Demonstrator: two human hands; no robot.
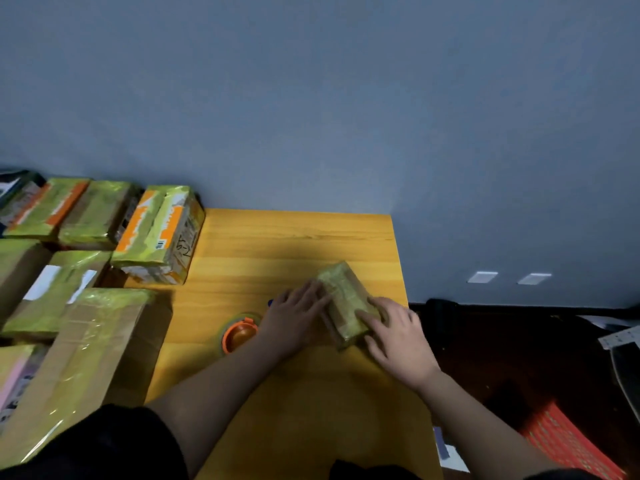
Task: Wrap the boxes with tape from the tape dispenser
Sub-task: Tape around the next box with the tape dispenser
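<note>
Yellow-taped small cardboard box [346, 303] lies on the wooden surface [298, 244], both hands, left [294, 318] and right [394, 336], pressing it with spread fingers.

I see a yellow wood table [298, 237] against a grey-blue wall [311, 98]. Two white wall plates [482, 277] sit low on the wall. Right of the table: dark floor [485, 341], a red mat [568, 441], papers [620, 336].
</note>
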